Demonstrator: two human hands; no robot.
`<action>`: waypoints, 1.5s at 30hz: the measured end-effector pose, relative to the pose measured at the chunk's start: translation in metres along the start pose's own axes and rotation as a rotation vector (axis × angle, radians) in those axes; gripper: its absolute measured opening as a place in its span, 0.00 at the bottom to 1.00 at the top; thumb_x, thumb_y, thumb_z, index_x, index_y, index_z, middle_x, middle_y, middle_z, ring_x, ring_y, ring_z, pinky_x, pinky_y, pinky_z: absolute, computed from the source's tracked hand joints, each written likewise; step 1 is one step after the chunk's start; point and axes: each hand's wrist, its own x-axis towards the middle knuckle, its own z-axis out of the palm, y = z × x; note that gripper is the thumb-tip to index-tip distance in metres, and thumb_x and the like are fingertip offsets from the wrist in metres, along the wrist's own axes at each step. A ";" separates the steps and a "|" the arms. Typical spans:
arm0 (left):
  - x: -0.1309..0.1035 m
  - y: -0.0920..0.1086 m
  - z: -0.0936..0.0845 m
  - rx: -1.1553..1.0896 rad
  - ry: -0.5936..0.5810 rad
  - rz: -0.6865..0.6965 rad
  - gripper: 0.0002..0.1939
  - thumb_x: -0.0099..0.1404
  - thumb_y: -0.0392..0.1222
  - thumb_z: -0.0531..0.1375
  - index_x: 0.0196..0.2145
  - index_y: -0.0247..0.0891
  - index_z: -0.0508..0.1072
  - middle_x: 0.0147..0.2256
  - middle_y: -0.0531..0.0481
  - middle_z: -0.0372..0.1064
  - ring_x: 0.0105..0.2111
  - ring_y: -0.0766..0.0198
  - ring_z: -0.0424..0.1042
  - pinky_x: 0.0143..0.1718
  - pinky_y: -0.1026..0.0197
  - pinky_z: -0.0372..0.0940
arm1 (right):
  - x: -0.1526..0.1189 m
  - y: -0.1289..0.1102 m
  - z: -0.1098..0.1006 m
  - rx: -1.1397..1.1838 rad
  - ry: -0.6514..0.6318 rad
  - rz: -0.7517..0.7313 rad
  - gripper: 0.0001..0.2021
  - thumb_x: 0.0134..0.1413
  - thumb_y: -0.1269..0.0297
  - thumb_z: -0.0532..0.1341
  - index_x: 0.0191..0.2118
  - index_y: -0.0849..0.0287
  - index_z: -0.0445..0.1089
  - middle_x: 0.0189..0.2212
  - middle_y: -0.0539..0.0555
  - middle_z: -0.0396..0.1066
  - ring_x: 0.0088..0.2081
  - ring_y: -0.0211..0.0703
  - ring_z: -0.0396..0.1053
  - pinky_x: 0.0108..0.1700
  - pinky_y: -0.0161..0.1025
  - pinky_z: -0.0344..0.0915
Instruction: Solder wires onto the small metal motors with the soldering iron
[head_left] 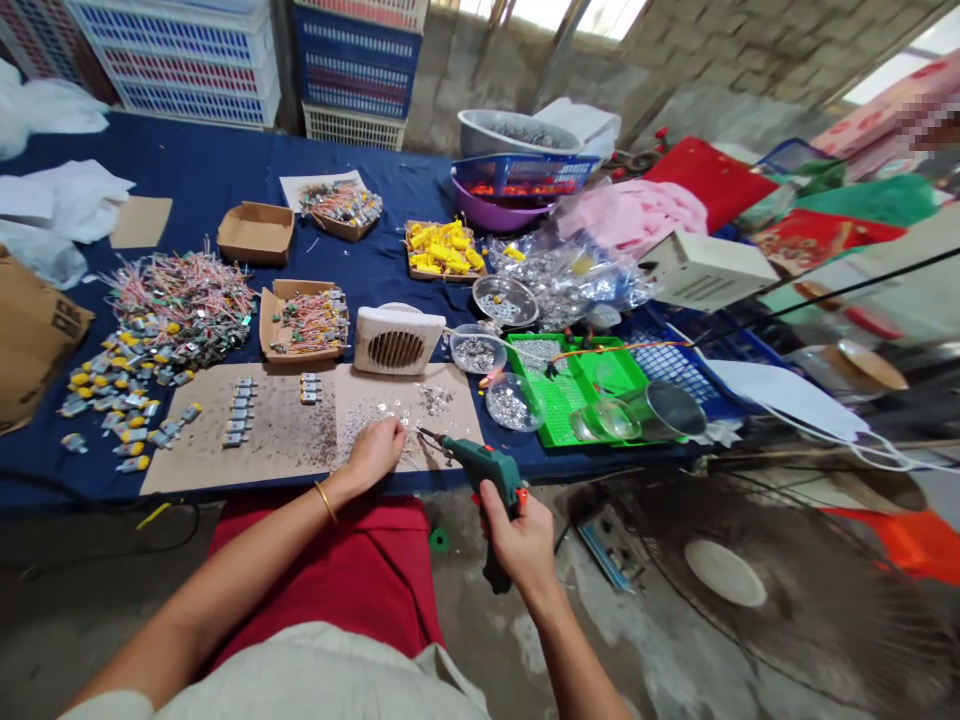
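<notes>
In my right hand [525, 540] is a green soldering gun [487, 468], gripped by its dark handle. Its tip points left, close to the fingers of my left hand [377, 447]. Those fingers are pinched together over the cardboard sheet [292, 470]; whatever they hold is too small to make out. Tiny shiny metal pieces [435, 400] lie scattered around that hand. Farther left on the cardboard, several small motors [240, 412] stand in a column, with a shorter column of motors [309, 388] beside them.
A pile of wired parts [187, 305] and loose motors [124, 400] covers the left. A small vent fan [397, 340] stands behind the cardboard. Bowls of metal bits [514, 402], a green tray [555, 430] and yellow parts in a box [444, 248] lie right. A floor fan [787, 600] stands below right.
</notes>
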 end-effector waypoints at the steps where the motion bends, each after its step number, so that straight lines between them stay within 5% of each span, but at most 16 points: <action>1: 0.001 0.000 0.000 0.003 -0.005 -0.003 0.13 0.67 0.43 0.52 0.37 0.37 0.75 0.33 0.44 0.75 0.34 0.59 0.72 0.39 0.62 0.62 | 0.000 0.001 0.000 0.000 -0.006 -0.004 0.22 0.58 0.46 0.55 0.24 0.60 0.70 0.15 0.52 0.67 0.19 0.40 0.66 0.21 0.33 0.60; 27: 0.011 0.003 -0.004 0.023 -0.059 -0.069 0.13 0.65 0.42 0.52 0.34 0.36 0.76 0.35 0.40 0.76 0.38 0.56 0.73 0.43 0.60 0.63 | 0.004 -0.005 0.003 -0.036 -0.047 -0.037 0.22 0.58 0.45 0.55 0.24 0.59 0.70 0.14 0.51 0.66 0.20 0.41 0.66 0.22 0.33 0.60; 35: 0.015 0.002 -0.003 0.038 -0.059 -0.055 0.12 0.64 0.40 0.53 0.33 0.35 0.76 0.35 0.38 0.76 0.38 0.55 0.73 0.43 0.59 0.63 | 0.017 -0.030 -0.004 -0.116 -0.050 -0.173 0.22 0.58 0.48 0.55 0.22 0.58 0.67 0.16 0.51 0.67 0.22 0.40 0.66 0.27 0.34 0.61; 45: 0.014 0.005 -0.006 0.005 -0.065 -0.050 0.11 0.62 0.37 0.53 0.31 0.35 0.76 0.34 0.39 0.76 0.36 0.56 0.73 0.42 0.58 0.63 | 0.008 -0.020 -0.010 -0.037 0.010 -0.007 0.24 0.56 0.44 0.56 0.20 0.59 0.67 0.13 0.51 0.65 0.17 0.39 0.63 0.20 0.34 0.58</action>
